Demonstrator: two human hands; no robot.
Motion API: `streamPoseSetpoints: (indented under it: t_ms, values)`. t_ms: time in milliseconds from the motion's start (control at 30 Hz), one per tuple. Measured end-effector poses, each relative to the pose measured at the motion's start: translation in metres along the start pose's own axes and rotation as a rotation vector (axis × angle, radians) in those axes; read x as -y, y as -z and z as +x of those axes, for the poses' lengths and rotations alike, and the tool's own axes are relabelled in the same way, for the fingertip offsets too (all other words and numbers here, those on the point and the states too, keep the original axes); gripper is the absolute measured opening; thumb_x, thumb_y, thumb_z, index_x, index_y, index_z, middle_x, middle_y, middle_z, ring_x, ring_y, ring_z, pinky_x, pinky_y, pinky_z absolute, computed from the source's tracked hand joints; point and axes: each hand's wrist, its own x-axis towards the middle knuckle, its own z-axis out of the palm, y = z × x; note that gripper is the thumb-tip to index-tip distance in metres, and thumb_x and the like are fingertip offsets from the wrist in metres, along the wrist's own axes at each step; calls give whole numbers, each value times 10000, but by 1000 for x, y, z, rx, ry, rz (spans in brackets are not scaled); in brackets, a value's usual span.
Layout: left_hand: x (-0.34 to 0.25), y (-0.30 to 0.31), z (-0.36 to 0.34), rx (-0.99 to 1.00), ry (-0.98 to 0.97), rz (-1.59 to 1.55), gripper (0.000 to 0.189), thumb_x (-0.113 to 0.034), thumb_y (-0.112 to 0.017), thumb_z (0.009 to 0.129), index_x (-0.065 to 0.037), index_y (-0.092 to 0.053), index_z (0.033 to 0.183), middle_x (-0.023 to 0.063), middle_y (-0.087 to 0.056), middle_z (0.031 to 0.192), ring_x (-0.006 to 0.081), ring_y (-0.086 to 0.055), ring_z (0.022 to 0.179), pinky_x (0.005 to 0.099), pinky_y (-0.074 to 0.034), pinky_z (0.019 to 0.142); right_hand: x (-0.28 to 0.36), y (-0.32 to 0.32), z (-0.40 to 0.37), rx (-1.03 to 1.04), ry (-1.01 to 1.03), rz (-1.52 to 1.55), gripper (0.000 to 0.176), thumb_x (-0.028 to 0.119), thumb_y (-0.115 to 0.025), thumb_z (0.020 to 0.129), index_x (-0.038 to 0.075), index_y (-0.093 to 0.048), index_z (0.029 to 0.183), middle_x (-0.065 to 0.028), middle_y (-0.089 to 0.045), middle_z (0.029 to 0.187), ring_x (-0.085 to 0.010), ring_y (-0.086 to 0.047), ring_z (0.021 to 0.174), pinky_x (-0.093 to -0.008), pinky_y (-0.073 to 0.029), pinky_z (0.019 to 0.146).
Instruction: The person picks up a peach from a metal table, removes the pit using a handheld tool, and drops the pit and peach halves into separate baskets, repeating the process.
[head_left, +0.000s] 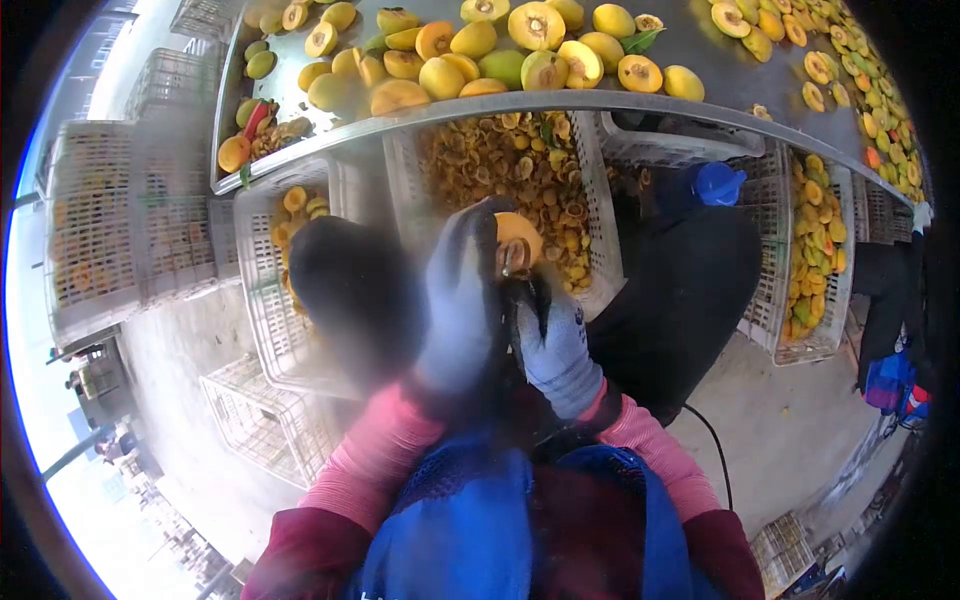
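Note:
My left hand (460, 290), in a grey-blue glove with dark fingers, is wrapped round a cut orange-yellow fruit (519, 238). The fruit's open face, with a brown hollow, points toward me. Just below it, my right hand (555, 345), gloved alike, is closed on something dark; a small metal tip shows at the fruit's hollow, but the rest is hidden by the fingers. Both hands are over my lap, in front of a white crate (601, 200) filled with brown pits and fruit scraps.
A metal table (690, 110) across the top bears many whole and halved fruits. Fruit-filled crates stand left (262, 310) and right (782, 300). Stacked crates (95, 230) are farther left. A blue cup-like object (718, 184) lies near my right knee. A person's dark-clothed leg (882, 300) shows at far right.

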Motion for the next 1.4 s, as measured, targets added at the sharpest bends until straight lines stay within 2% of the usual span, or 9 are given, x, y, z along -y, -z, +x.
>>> streamPoseSetpoints:
  t_ms: [367,467,500,667,767,900,1067,1200,1400]
  values:
    - [13,4,-8,57,37,37,277,-90,-536,868,32,-505,1115,175,-549,989,277,-574,788,329,-492,670,-4,0,-3,153,-78,134,326,142,-536,854,-14,-487,1136,-236,-579,960,-392,-568,909,-423,-454,797]
    - [1,7,0,102,461,-297,246,-146,-521,902,38,-552,1062,91,-585,950,164,-550,821,272,-459,737,-14,-1,-9,231,-277,214,319,149,-545,853,-4,-501,1129,-218,-580,966,-388,-564,888,-425,-450,819]
    - [-5,9,4,111,670,-444,245,-164,-515,915,37,-571,1044,51,-601,935,110,-539,841,248,-444,769,-15,0,-10,326,-402,468,309,203,-528,863,5,-508,1100,-183,-557,906,-339,-540,815,-395,-438,746]
    - [23,5,-10,170,412,-371,259,-187,-520,917,41,-571,1032,43,-602,918,106,-545,833,242,-446,756,-12,10,-6,796,-985,1763,432,470,-441,915,52,-542,952,-8,-443,607,-98,-420,451,-243,-376,383]
    - [29,1,-15,207,391,-327,275,-245,-495,935,6,-586,1003,37,-598,902,103,-550,822,246,-450,740,-11,3,-7,847,-1007,2077,465,536,-376,915,100,-496,808,31,-355,541,-46,-305,375,-199,-274,305]
    - [28,10,-24,-56,893,-633,285,-326,-473,942,-70,-598,936,19,-575,841,113,-545,773,255,-451,713,0,0,1,1073,-626,2340,511,537,-335,926,77,-555,905,22,-385,555,-51,-338,396,-195,-306,323]
    - [37,111,-8,-410,314,95,357,-347,-448,942,-37,-543,1093,86,-569,1021,164,-555,928,290,-470,803,-32,-11,-9,685,-968,2169,509,531,-335,930,83,-575,909,21,-392,557,-64,-363,415,-215,-311,345]
    - [89,220,19,96,536,1217,368,-308,-587,866,-68,-568,1144,152,-566,1125,279,-557,997,329,-424,863,-51,-14,-3,640,-1030,1938,463,520,-372,924,117,-591,862,38,-371,552,-67,-326,397,-222,-283,347]
    - [90,141,156,110,379,933,470,-352,-649,783,-70,-552,1147,165,-551,1149,324,-560,1021,390,-451,824,-61,-29,12,415,-1251,1533,414,512,-450,894,125,-578,818,50,-364,548,-48,-292,395,-206,-262,354]
